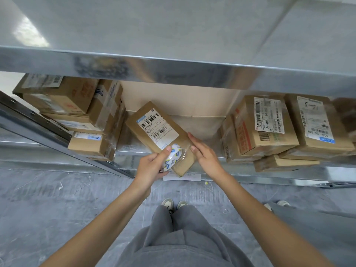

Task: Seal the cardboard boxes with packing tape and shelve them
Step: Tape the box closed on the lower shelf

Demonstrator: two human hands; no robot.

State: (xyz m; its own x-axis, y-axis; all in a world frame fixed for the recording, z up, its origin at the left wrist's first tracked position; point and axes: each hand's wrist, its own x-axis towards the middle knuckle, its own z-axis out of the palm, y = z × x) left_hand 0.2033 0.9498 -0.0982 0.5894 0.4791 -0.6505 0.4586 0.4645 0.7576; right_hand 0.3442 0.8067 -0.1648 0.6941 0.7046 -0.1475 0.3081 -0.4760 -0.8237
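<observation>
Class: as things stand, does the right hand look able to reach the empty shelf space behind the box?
Probably yes: the right hand rests beside the box, and the gap behind looks unobstructed.

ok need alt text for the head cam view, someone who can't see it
A person's left hand holds a roll of packing tape against a labelled cardboard box while the right hand steadies its edge, at a metal shelf with more boxes stacked either side.

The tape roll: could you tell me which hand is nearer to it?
Left. The left hand grips the tape roll itself; the right hand rests just beside it on the box.
</observation>
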